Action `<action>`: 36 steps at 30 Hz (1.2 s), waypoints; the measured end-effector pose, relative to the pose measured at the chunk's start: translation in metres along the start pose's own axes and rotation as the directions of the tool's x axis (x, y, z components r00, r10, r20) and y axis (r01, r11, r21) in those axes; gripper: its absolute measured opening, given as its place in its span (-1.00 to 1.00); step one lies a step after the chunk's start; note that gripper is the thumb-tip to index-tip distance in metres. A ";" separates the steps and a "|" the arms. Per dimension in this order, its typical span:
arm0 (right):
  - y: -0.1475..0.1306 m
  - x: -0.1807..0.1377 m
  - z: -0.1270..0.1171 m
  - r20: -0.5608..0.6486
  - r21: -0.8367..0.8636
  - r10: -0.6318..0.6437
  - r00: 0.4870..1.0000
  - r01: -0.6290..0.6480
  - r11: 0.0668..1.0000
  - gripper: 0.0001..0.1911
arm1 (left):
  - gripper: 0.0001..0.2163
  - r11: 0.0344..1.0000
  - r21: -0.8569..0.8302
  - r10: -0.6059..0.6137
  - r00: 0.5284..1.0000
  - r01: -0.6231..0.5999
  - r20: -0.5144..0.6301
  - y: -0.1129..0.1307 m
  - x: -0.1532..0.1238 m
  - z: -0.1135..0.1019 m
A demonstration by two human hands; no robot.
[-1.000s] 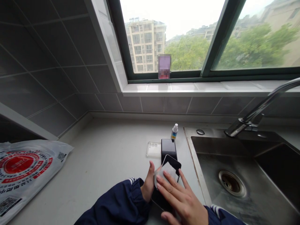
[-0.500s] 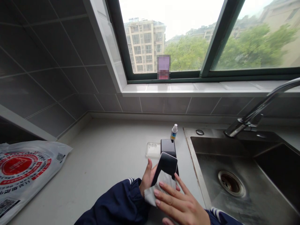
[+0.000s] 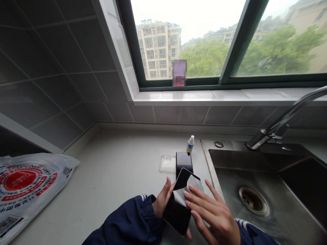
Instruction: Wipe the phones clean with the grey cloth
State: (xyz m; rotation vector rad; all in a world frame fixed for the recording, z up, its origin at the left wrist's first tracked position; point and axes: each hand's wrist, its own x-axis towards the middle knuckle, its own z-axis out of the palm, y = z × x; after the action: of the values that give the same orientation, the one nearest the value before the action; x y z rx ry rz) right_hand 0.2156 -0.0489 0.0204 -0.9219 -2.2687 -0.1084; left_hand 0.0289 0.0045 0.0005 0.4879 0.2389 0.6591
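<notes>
My left hand [image 3: 163, 199] grips a black phone [image 3: 177, 211] by its left edge, holding it tilted above the counter. My right hand [image 3: 212, 216] lies over the phone's upper right with fingers stretched out, pressing a white cloth [image 3: 186, 190] against the screen. A second black phone [image 3: 184, 160] lies flat on the counter just beyond. A clear phone case [image 3: 167, 163] lies to its left. A small white dropper bottle [image 3: 189, 144] stands behind them.
A steel sink [image 3: 255, 180] with a drain [image 3: 252, 200] fills the right side, its tap [image 3: 283, 119] reaching over it. A printed plastic bag [image 3: 25, 183] lies at the far left. Grey tiled walls and a window sill [image 3: 217, 97] bound the grey counter [image 3: 120, 170].
My right hand has slid the cloth from the phone's lower end up toward its top right corner. The phone has tilted slightly to the right in my left hand.
</notes>
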 end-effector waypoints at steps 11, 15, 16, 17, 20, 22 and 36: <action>0.005 -0.003 0.012 0.151 -0.197 0.150 0.977 -0.119 0.973 -0.28 | -0.33 0.934 0.353 0.030 0.995 -0.061 0.092 -0.003 -0.003 -0.003; 0.002 0.000 0.014 0.206 -0.205 0.151 0.967 -0.108 0.973 -0.19 | -0.33 0.921 0.386 0.028 0.996 -0.061 0.090 -0.005 -0.004 -0.005; 0.001 0.000 0.013 0.215 -0.204 0.146 0.966 -0.102 0.974 -0.17 | -0.34 0.923 0.381 0.028 0.995 -0.061 0.091 -0.006 -0.004 -0.005; 0.001 0.001 0.013 0.223 -0.202 0.141 0.965 -0.095 0.975 -0.16 | -0.34 0.927 0.372 0.028 0.996 -0.059 0.089 -0.006 -0.003 -0.005; -0.002 0.002 0.012 0.244 -0.195 0.130 0.961 -0.083 0.977 -0.13 | -0.32 0.944 0.326 0.029 0.997 -0.051 0.072 -0.007 -0.002 -0.003; -0.004 0.003 0.012 0.263 -0.185 0.125 0.957 -0.077 0.980 -0.12 | -0.27 0.962 0.270 0.015 0.997 -0.034 0.069 -0.009 0.000 -0.003; -0.016 0.008 0.019 0.259 -0.131 -0.065 0.964 0.101 0.986 -0.10 | -0.25 0.986 -0.149 -0.097 0.986 0.077 -0.135 -0.011 -0.001 -0.014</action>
State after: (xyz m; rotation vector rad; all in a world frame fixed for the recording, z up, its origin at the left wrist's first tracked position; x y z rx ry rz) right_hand 0.1902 -0.0504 0.0138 -0.9603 -2.5659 -0.2036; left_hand 0.0289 0.0008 -0.0167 0.2909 0.3429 0.6214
